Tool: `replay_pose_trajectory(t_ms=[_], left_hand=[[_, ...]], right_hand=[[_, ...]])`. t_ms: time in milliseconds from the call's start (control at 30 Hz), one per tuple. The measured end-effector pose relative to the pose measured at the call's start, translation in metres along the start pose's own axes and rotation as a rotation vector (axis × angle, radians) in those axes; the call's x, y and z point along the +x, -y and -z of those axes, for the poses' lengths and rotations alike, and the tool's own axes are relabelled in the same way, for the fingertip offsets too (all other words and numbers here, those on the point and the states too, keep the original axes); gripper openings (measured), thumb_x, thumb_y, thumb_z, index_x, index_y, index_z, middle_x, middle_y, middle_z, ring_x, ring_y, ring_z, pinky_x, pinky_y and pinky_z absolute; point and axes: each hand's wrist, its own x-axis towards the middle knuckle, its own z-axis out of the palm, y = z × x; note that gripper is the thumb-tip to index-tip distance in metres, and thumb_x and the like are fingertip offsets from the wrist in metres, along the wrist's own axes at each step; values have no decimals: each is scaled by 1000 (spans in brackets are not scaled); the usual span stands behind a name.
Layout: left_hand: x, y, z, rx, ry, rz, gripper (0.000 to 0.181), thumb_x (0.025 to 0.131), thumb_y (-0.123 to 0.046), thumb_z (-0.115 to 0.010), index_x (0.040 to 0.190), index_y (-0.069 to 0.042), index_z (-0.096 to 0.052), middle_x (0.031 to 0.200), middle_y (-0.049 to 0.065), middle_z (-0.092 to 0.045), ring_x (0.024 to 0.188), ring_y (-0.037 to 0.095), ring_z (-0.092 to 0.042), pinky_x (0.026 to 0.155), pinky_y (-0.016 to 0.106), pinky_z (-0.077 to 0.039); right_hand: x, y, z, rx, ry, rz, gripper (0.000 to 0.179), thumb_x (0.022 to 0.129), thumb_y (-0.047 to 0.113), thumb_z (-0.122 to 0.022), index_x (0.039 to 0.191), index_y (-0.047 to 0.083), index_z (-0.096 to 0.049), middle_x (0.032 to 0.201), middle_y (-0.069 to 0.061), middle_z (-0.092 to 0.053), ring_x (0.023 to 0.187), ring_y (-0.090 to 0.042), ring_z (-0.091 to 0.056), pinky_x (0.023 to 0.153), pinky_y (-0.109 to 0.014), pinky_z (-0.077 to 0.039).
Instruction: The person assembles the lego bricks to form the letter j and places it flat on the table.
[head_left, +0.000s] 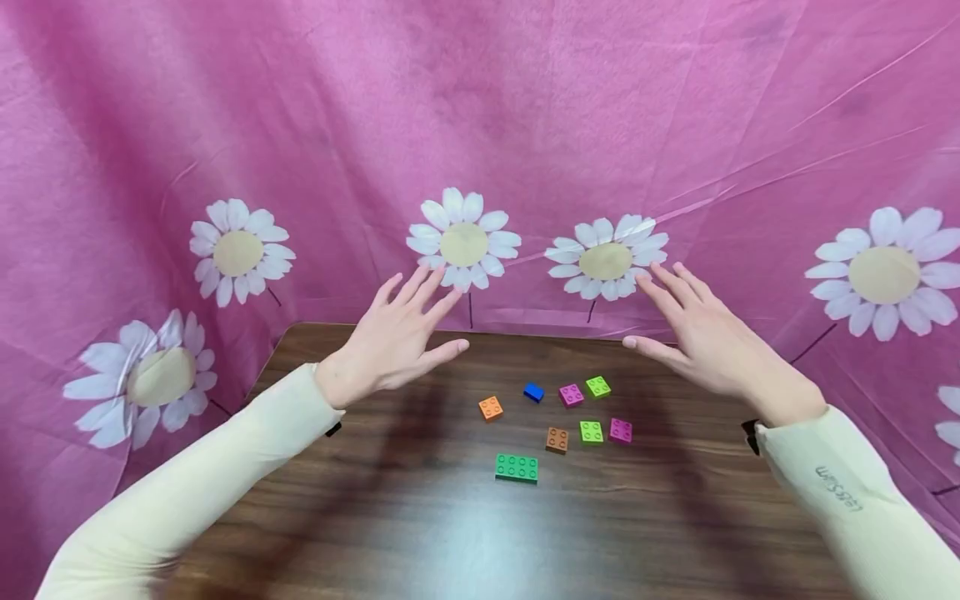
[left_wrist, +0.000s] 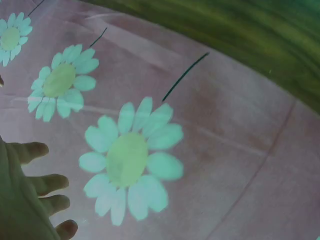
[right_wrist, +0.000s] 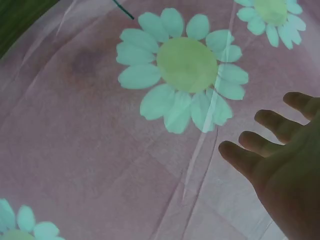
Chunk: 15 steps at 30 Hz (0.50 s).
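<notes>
Both hands hang in the air over the table with fingers spread and nothing in them. My left hand (head_left: 393, 337) is nearest to an orange brick (head_left: 491, 407); my right hand (head_left: 701, 342) is nearest to a lime brick (head_left: 597, 386) and a magenta brick (head_left: 620, 430). Between them lie a small blue brick (head_left: 533, 392), another magenta brick (head_left: 571, 395), another lime brick (head_left: 591, 432) and a brown brick (head_left: 557, 439). A longer green brick (head_left: 517, 468) lies closest to me. In the wrist views only the left fingers (left_wrist: 52, 185) and right fingers (right_wrist: 270, 127) show, against the cloth.
The bricks lie apart on a dark wood-grain table (head_left: 420, 533). A pink cloth (head_left: 525, 100) printed with white daisies hangs behind the table's far edge and at both sides. Dark shadows of the arms fall across the tabletop.
</notes>
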Motion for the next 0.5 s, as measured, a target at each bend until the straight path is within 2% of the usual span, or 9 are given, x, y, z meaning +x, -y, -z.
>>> replay_pose_trajectory(t_ms=[233, 400, 500], left_hand=[[-17, -1, -30, -62, -15, -2, 63, 96, -55, -43, 143, -12, -47, 148, 16, -41, 137, 35, -37, 105, 52, -32], [-28, -6, -59, -154, 20, 23, 58, 94, -46, -55, 139, -9, -50, 142, 17, -46, 130, 34, -42, 100, 52, -37], [-33, -10, -76, -222, 46, 43, 57, 93, -41, -59, 137, -7, -51, 139, 18, -48, 127, 34, -44, 97, 51, -39]], right_hand=[[-11, 0, -20, 59, -44, -30, 77, 87, 40, -69, 149, 10, -35, 147, -18, -38, 139, -43, -27, 109, -58, -28], [-21, -1, -43, 113, -67, -52, 73, 87, 35, -70, 147, 8, -38, 141, -18, -44, 133, -40, -33, 104, -59, -31], [-26, 1, -61, 148, -86, -36, 69, 87, 30, -70, 144, 4, -41, 135, -20, -48, 128, -40, -38, 102, -59, -33]])
